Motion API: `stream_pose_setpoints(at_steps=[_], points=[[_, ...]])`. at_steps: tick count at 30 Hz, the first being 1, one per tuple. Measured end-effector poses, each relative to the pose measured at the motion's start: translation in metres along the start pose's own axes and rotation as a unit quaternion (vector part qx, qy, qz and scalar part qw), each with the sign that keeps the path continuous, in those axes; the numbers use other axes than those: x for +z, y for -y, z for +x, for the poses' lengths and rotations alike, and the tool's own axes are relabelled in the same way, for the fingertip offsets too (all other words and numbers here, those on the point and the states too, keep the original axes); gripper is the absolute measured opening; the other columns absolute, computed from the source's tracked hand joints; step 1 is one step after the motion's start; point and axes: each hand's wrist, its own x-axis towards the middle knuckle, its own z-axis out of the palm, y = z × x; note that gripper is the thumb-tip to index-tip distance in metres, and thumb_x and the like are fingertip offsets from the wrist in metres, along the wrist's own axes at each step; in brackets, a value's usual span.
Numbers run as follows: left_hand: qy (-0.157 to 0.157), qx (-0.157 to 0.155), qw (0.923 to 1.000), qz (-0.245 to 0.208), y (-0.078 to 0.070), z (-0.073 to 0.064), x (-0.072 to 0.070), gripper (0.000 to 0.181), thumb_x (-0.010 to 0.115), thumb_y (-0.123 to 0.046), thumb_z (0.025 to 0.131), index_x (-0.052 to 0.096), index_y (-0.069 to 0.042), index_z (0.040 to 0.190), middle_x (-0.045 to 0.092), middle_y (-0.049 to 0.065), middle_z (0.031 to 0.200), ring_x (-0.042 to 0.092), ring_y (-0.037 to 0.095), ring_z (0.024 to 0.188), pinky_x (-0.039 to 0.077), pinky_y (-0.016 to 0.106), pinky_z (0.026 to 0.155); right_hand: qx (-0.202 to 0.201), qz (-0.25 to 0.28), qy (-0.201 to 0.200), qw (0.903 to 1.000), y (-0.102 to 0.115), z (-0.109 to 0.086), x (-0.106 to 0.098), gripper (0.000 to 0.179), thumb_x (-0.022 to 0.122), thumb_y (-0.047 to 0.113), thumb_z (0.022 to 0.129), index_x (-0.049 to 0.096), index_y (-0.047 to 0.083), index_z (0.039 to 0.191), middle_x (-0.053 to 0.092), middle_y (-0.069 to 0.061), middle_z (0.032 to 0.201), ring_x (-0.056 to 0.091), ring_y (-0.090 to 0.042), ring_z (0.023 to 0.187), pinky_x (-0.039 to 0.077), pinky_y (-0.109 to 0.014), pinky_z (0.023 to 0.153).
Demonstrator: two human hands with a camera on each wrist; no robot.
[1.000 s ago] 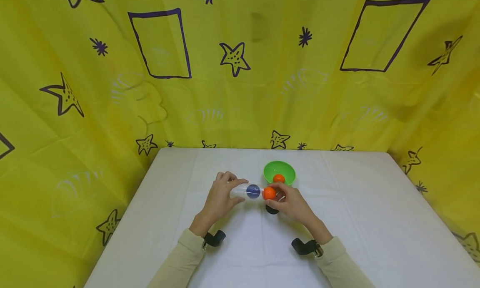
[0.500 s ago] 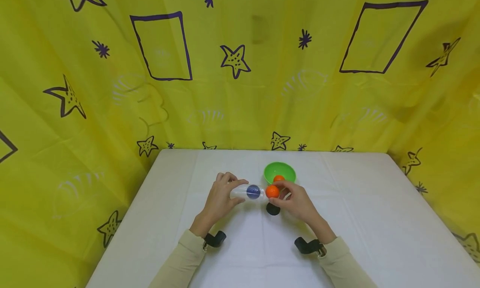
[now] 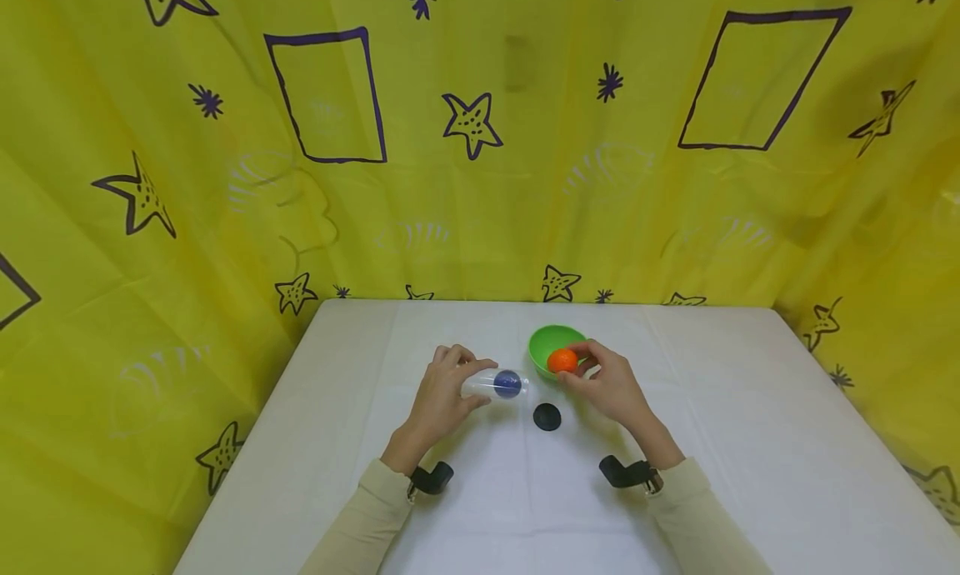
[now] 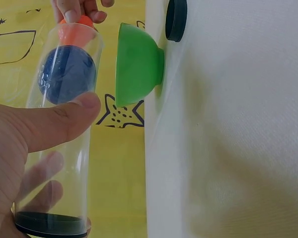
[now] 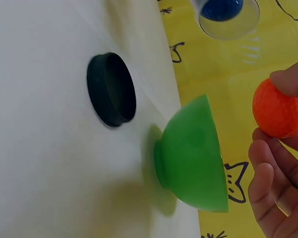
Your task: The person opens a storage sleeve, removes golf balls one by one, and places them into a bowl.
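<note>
My left hand (image 3: 441, 394) grips a clear plastic tube (image 3: 480, 381) lying sideways in the air, its open mouth to the right. A dark blue ball (image 3: 507, 383) sits inside near that mouth. In the left wrist view, a black cap (image 4: 50, 224) closes the tube's other end. My right hand (image 3: 613, 389) pinches an orange dimpled ball (image 5: 279, 108) between thumb and fingers, outside the tube. From the head, this ball overlaps the green bowl (image 3: 542, 342); the right wrist view shows it apart from the rim.
A round black lid (image 3: 547, 417) lies on the white-covered table (image 3: 720, 408), in front of the bowl. Behind and at both sides hangs a yellow curtain (image 3: 480, 200) with drawn stars and frames.
My right hand has carried the orange ball from the tube's mouth right and away to the bowl, uncovering the black lid. The second orange ball in the bowl is now hidden. The left hand stays put.
</note>
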Motion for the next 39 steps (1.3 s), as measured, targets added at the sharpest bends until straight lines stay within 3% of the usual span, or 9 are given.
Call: stream_pose_setpoints(at_steps=[14,24,39], points=[[-0.002,-0.001,1.0000,-0.001,-0.001,-0.001,0.000,0.049,0.092,-0.017,0.075,0.075,-0.024,0.121,0.063,0.004,0.112,0.050,0.024,0.108,0.045,0.039,0.088,0.001,-0.020,-0.051,0.9985,-0.017,0.031,-0.010,0.044,0.081,0.022,0.088,0.067,0.003,0.124,0.063,-0.019,0.118,0.056,-0.035,0.107,0.048,-0.036,0.085],[-0.007,0.002,0.9999,0.008,0.001,-0.001,0.001,0.049,0.092,-0.019,0.075,0.075,-0.025,0.121,0.063,0.004,0.113,0.050,0.023,0.107,0.045,0.038,0.088,0.055,-0.025,-0.032,0.9977,-0.028,0.042,-0.006,0.048,0.078,0.027,0.090,0.064,0.004,0.130,0.055,-0.021,0.128,0.047,-0.037,0.119,0.042,-0.040,0.089],[0.001,-0.006,1.0000,0.005,0.001,-0.001,0.001,0.049,0.092,-0.019,0.076,0.075,-0.025,0.121,0.063,0.004,0.114,0.050,0.024,0.109,0.045,0.039,0.089,0.060,-0.031,-0.017,0.9976,-0.048,0.051,0.001,0.050,0.078,0.025,0.090,0.064,0.004,0.133,0.055,-0.023,0.124,0.047,-0.038,0.114,0.039,-0.039,0.086]])
